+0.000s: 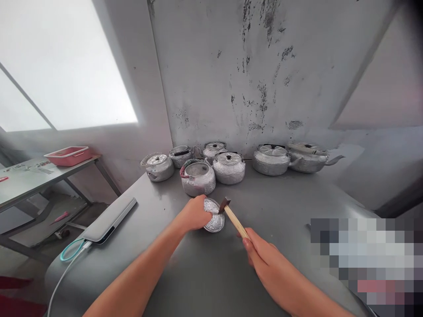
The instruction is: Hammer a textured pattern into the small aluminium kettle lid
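Seen from the round metal lid [214, 223], hammered-metal kettles stand across the far side of the tabletop [198, 281]. The lidless kettle [198, 185] at 11 o'clock, its handle wrapped in red, is nearest; its mouth shows bare grey metal and one round dark spot. A perforated-top kettle [185, 161] stands behind it, also toward 11. Lidded kettles sit at 10 [161, 172], at 12 [211, 154], just past 12 [229, 174], and two toward 2 [271, 165] [306, 164]; what they hold is hidden. Between 9 and 10, a pink basket [69, 158] stands on a side table [29, 180], its contents out of sight. A power bank [110, 220] with a plugged-in cable [86, 246] lies at 9.

The left arm reaches up toward 1 o'clock, the left hand [195, 213] pinching the lid by its 9 o'clock edge, thumb on its face. The right arm comes in from 4, its hand [264, 253] closed around the wooden handle of a hammer [236, 222] whose head points toward 10.

The lid lies at the left hand's 3 o'clock, tilted, and at the right hand's 10. The hammer head is at the lid's right edge; whether they touch, I cannot tell.
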Demonstrator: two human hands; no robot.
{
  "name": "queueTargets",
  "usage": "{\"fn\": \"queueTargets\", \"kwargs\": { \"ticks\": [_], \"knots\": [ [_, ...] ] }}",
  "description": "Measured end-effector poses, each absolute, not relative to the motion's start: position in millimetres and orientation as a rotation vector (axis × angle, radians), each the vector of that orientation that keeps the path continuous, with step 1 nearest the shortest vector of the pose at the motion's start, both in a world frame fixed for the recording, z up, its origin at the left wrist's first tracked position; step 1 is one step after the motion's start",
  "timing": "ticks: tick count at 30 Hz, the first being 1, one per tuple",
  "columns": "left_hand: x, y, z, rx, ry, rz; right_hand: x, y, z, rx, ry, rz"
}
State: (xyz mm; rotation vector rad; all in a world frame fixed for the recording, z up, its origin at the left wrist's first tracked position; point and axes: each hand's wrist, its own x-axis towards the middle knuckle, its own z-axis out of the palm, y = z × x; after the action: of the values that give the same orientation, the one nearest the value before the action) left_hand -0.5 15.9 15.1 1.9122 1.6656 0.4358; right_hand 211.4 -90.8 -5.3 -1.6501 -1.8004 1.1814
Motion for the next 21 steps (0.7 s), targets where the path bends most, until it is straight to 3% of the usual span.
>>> {"fn": "queueTargets", "kwargs": {
  "ticks": [15,21],
  "knots": [
    [-9.5,14.6,10.4,1.977,1.532,0.511,221.5,-89.9,-2.4,-1.657,-1.693,1.397],
    [-7.1,11.1,11.5,2.006,1.511,0.548,222.9,-90.2,-1.0,-1.73,-1.77,1.237]
  ]
}}
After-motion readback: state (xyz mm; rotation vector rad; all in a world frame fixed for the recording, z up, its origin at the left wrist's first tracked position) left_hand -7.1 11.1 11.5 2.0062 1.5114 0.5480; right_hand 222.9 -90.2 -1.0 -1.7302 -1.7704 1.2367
